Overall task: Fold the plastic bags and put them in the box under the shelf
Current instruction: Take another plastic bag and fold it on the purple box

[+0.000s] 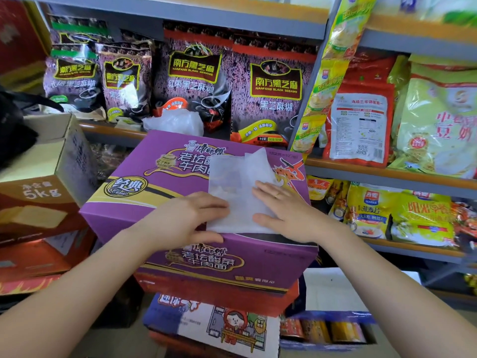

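Note:
A translucent white plastic bag (238,187) lies flat on top of a purple noodle carton (144,200), its two handles pointing away from me. My left hand (191,218) rests on the bag's left edge with straight fingers, thumb along the carton's front rim. My right hand (286,210) presses flat on the bag's right side, a ring on one finger. A crumpled heap of more white plastic bags (175,122) sits on the shelf behind the carton. No box under the shelf can be told apart for sure.
Shelves (387,174) hold black sesame packets (273,91) and yellow cereal bags (371,210). A brown 5 kg carton (44,187) stands at the left. Stacked cartons (214,324) sit beneath the purple one, with a blue open box of packets (327,329) low at the right.

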{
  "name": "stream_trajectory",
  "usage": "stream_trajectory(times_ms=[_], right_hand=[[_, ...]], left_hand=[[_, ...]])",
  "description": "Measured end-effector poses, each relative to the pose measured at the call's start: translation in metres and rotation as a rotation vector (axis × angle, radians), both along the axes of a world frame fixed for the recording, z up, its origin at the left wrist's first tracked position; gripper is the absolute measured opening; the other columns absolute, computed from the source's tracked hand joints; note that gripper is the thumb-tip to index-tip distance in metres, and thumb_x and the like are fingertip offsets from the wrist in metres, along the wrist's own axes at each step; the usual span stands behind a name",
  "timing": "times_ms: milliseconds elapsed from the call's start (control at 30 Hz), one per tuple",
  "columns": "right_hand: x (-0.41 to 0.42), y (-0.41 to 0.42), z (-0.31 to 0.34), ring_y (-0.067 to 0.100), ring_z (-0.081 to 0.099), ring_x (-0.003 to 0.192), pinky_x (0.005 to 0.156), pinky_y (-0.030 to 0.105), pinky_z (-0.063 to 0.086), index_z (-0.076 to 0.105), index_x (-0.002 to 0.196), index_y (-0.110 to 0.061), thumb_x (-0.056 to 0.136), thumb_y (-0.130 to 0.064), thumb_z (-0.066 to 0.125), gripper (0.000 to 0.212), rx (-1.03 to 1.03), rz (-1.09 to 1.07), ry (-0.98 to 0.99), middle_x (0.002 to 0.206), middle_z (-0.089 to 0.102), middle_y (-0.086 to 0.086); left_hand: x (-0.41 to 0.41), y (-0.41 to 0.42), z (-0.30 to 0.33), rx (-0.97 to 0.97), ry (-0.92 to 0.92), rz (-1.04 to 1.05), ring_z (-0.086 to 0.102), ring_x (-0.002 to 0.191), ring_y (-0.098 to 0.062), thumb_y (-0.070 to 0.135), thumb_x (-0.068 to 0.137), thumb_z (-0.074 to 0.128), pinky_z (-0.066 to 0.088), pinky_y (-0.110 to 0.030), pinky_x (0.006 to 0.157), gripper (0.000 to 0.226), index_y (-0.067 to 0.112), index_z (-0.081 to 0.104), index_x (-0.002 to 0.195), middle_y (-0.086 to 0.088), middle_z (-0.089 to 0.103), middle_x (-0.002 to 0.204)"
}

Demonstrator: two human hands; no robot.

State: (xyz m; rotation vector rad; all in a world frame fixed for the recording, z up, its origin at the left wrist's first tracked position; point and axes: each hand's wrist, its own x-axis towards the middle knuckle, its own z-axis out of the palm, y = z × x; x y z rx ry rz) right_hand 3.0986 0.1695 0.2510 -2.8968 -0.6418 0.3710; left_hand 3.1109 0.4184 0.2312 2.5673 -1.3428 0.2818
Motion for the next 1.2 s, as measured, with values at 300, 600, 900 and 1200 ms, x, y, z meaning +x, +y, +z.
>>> stream_trajectory(times_ms=[300,600,900,1200], right_hand=[[0.0,-0.023,0.017,-0.002,0.017,0.138,0.111,0.023,0.021,0.018,0.145,-0.04,0.068,-0.062,0.058,0.09,0.343,-0.064,0.289,0.153,0.018,-0.018],[-0.007,-0.01,0.015,0.004,0.059,0.098,0.087,0.028,0.049,0.059,0.114,-0.03,0.09,-0.033,0.056,0.024,0.615,-0.298,0.108,0.108,0.064,-0.009],[0.02,0.015,0.003,0.014,0.037,0.056,0.051,0.028,0.023,0.044,0.063,-0.014,0.095,-0.032,0.047,0.036,0.556,-0.577,-0.123,0.06,0.038,-0.001],[0.048,0.018,-0.003,0.023,0.044,0.074,0.047,0.027,0.02,0.043,0.077,-0.013,0.098,-0.025,0.037,0.025,0.229,-0.633,-0.178,0.063,0.035,-0.003]], left_hand=[[0.004,-0.001,0.006,-0.274,0.146,0.199,0.061,0.065,-0.02,0.042,0.084,0.029,0.05,-0.034,0.056,0.027,0.037,0.051,0.099,0.001,0.067,0.072],[-0.012,-0.023,0.001,-0.712,0.344,0.565,0.039,0.048,-0.018,0.026,0.097,0.041,0.024,-0.025,0.046,0.026,0.007,0.05,0.082,-0.003,0.042,0.052],[0.005,-0.037,0.005,-0.51,0.229,0.76,0.06,0.078,-0.031,0.032,0.09,0.054,0.042,-0.033,0.06,0.032,0.01,0.051,0.113,-0.008,0.065,0.076],[0.008,-0.037,-0.003,-0.211,-0.058,0.771,0.062,0.081,-0.037,0.023,0.077,0.07,0.043,-0.037,0.065,0.043,0.007,0.051,0.113,-0.014,0.065,0.089]])
